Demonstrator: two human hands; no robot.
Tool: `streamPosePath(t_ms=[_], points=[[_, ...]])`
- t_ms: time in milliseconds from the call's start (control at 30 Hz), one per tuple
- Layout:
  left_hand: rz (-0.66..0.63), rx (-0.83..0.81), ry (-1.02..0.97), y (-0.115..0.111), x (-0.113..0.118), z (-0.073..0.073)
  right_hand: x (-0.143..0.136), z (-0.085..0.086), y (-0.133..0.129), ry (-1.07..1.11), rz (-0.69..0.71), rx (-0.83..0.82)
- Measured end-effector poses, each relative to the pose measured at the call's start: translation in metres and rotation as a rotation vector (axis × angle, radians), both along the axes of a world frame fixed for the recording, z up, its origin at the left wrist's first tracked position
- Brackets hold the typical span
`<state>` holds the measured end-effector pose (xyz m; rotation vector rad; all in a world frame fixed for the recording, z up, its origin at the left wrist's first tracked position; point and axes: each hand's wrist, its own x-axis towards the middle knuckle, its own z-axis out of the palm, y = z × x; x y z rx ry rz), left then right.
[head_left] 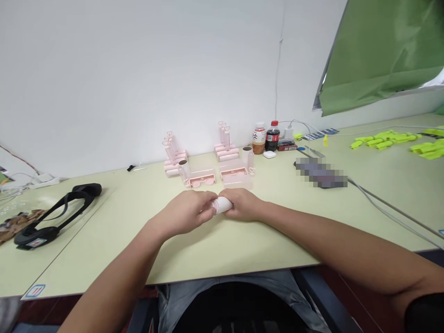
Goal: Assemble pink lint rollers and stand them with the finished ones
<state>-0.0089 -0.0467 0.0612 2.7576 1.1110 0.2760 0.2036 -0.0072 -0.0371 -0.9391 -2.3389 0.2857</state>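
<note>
Near the centre of the frame, the grip of the left hand (190,210) is closed on the left end of a small white cylinder (225,205), thumb and fingers meeting round it. The right hand (243,203) is clamped round the other end, so 2 hands share the piece, which lies slightly tilted between them, just above the tabletop (194,259). It looks light and stiff, probably smooth enough to slide under dry fingers; a hold around the curved sides near each end seems safest, with gentle pressure in case the wall is thin. What the fingers cover cannot be told.

Just beyond the hands sit 2 open pink cases (203,182) (234,172), with upright tubes (183,171) (247,157) beside them and more pink pieces (173,169) (227,154) behind, near the wall (138,74). Right of centre stand a white-capped bottle (258,144) and a red-capped bottle (273,138).

The pale green surface looks flat and smooth. A black strap-like device (57,231) lies at the left, yellow-green pieces (385,139) at the right, and a green sheet (385,60) hangs at upper right.
</note>
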Motion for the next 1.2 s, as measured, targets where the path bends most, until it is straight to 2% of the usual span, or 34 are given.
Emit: streamPosePath(t_ms=[133, 367, 533, 733, 967, 1100, 1200], points=[[0.058, 0.040, 0.114, 0.005, 0.012, 0.003, -0.001, -0.007, 0.004, 0.026, -0.022, -0.010], [0.089, 0.083, 0.149, 0.012, 0.027, 0.002, 0.000, -0.012, 0.009, 0.037, -0.085, -0.040], [0.139, 0.142, 0.234, 0.015, 0.034, -0.006, -0.002, -0.011, 0.015, 0.023, -0.074, -0.071], [0.179, 0.113, 0.341, 0.011, 0.041, -0.007, -0.005, -0.014, 0.017, 0.047, -0.036, -0.071], [0.142, 0.099, 0.406, 0.008, 0.043, 0.002, -0.006, -0.015, 0.015, 0.104, -0.001, -0.128], [0.107, 0.060, 0.350, 0.015, 0.038, 0.014, -0.006, -0.014, 0.015, 0.155, -0.009, -0.193], [0.035, 0.009, 0.261, 0.024, 0.028, 0.025, -0.005, -0.015, 0.015, 0.195, -0.059, -0.224]])
